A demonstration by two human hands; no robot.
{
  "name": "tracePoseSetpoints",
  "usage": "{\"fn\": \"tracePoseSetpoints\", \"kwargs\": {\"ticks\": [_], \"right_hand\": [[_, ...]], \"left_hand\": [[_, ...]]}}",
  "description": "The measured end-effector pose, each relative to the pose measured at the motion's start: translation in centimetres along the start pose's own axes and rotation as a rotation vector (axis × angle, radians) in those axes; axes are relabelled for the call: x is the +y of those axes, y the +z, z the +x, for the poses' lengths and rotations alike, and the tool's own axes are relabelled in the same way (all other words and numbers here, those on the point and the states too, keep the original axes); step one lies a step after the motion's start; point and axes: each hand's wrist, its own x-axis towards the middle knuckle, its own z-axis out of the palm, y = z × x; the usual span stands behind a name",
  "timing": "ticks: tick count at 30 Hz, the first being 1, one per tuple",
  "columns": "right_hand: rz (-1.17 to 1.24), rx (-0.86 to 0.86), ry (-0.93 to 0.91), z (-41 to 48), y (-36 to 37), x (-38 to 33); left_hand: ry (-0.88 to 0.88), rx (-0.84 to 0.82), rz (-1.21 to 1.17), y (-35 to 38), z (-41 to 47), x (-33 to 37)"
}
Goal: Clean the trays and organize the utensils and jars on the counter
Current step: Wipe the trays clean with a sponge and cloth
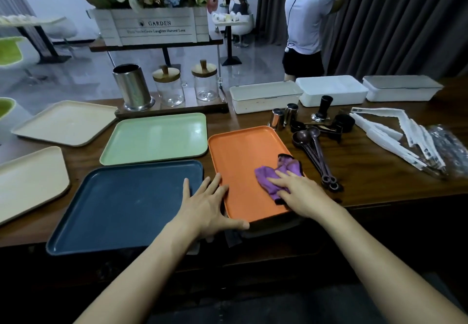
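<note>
An orange tray [240,153] lies on the wooden counter in front of me. My right hand [301,192] presses a purple cloth [271,176] flat onto the tray's right half. My left hand [207,207] lies spread and flat across the orange tray's left rim and the corner of a dark blue tray [121,207]. A green tray [157,138] sits behind the blue one. Two beige trays [65,123] [27,181] lie at the left. Dark measuring spoons [314,151] lie right of the orange tray. Two glass jars with wooden lids [168,88] [205,82] stand behind on a wooden stand.
A steel utensil holder [131,88] stands left of the jars. Three white lidded boxes [266,95] line the back right. Small steel cups [281,118], black cups and wrapped cutlery packets [395,136] lie at the right. A person [309,19] stands beyond the counter.
</note>
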Motion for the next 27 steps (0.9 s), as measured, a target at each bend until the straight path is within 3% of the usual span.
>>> {"fn": "tracePoseSetpoints", "kwargs": {"ticks": [2, 4, 9, 12, 15, 19, 21, 27], "right_hand": [[-0.057, 0.112, 0.068, 0.1, 0.8, -1.3], [-0.105, 0.148, 0.006, -0.3, 2.0, -4.0], [-0.021, 0.056, -0.217, -2.4, 3.1, -6.1], [0.017, 0.049, -0.166, -1.4, 1.9, -3.1], [-0.025, 0.150, -0.067, -0.1, 1.0, -0.5], [-0.072, 0.204, -0.033, 1.0, 2.5, -1.8], [-0.068, 0.165, -0.089, 1.5, 3.1, -3.3], [-0.061, -0.161, -0.315, 1.6, 2.0, -6.2]], "left_hand": [[-0.002, -0.008, 0.002, -0.1, 0.0, 0.1], [-0.004, -0.005, -0.005, 0.0, 0.0, 0.1], [-0.011, 0.011, -0.037, 0.1, -0.2, 0.4], [-0.027, -0.025, -0.011, -0.3, -0.1, 0.4], [-0.042, -0.059, 0.013, -0.4, 0.3, 0.3], [-0.066, -0.088, 0.019, -0.5, 0.7, 0.3], [-0.071, -0.076, 0.011, -0.3, 0.8, 0.2], [-0.060, 0.010, -0.109, 0.5, 0.6, 0.0]]}}
